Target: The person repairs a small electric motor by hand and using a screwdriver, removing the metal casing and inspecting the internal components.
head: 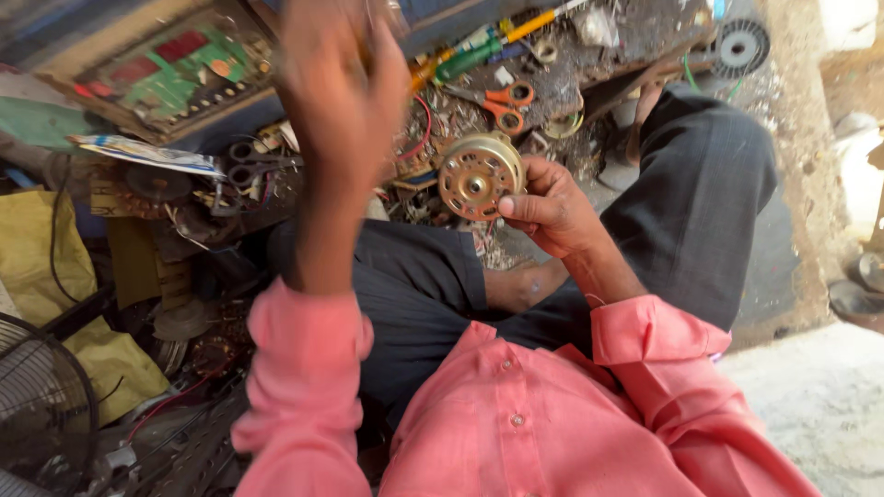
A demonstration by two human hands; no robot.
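My right hand [554, 212] grips a round brass-coloured motor [476, 177] by its edge, with the flat perforated face turned up toward me, above my dark-trousered lap. My left hand [341, 97] is raised higher and to the left of the motor. It is blurred by motion, and I cannot tell whether it holds anything. Pink sleeves cover both forearms to the wrist.
Cluttered floor ahead: orange-handled scissors [505, 104], several screwdrivers [470, 57], black scissors [250, 158], a green circuit board [175, 74] in a frame, loose wires. A black ribbed wheel [741, 46] lies far right. A wire fan guard [41, 405] and yellow sack [37, 267] sit left.
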